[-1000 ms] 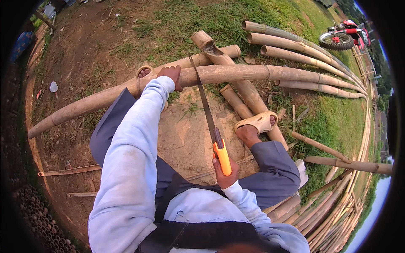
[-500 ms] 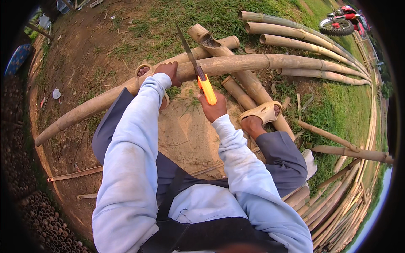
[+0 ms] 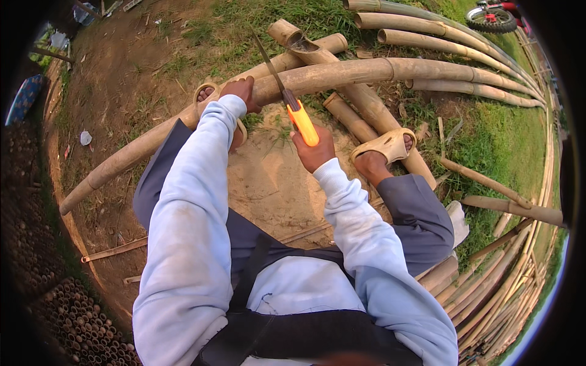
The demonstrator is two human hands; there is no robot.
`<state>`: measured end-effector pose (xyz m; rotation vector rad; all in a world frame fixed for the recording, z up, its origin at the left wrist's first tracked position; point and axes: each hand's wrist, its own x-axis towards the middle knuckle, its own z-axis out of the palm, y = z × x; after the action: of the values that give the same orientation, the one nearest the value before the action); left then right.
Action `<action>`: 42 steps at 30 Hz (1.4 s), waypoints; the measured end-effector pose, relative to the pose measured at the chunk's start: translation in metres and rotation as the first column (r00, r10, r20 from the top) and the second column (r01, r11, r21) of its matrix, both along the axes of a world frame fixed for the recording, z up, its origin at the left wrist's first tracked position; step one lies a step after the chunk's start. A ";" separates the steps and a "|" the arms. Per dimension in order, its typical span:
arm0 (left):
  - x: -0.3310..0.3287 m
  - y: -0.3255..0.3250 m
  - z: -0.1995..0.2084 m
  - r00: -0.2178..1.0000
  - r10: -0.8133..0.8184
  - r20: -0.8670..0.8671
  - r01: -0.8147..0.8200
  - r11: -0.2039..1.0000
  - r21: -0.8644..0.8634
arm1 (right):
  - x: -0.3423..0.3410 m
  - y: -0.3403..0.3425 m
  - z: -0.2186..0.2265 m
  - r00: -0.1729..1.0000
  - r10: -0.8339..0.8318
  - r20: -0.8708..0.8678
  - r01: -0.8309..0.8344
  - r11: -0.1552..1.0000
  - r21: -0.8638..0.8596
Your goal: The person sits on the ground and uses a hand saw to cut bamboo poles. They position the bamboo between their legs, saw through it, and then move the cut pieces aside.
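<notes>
At far centre, gripping orange-handled saw [image 3: 291,100] across bamboo pole [image 3: 334,74] with right hand [image 3: 318,151], clasping pole left of saw with left hand [image 3: 242,94].

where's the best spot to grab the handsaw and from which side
Probably by its orange handle, coming from the near, lower-right side, where the right hand grips it. The handle slants back that way, while the thin blade points away across the bamboo pole, so that end seems worse to hold.
</notes>
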<state>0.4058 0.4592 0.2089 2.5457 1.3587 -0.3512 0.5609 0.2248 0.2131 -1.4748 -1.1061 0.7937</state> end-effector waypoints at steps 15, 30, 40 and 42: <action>0.000 0.002 -0.006 1.000 -0.003 -0.018 0.003 1.000 -0.021 | -0.007 -0.017 0.023 0.997 0.015 0.075 -0.003 0.989 -0.151; -0.001 0.000 -0.005 0.999 -0.003 0.047 0.002 1.000 0.022 | -0.013 -0.080 0.103 0.999 -0.034 0.020 0.038 0.941 -0.336; -0.005 -0.001 -0.011 0.998 -0.022 0.054 0.020 0.999 0.031 | -0.002 0.034 -0.006 1.000 0.020 0.021 -0.017 0.992 -0.124; -0.005 -0.002 -0.011 0.997 -0.020 0.077 0.016 0.999 0.051 | -0.004 0.027 0.004 1.000 0.013 0.019 -0.012 0.996 -0.090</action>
<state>0.4004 0.4569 0.1976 2.5848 1.3342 -0.2208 0.5573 0.2520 0.2169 -1.5551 -1.1077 0.8490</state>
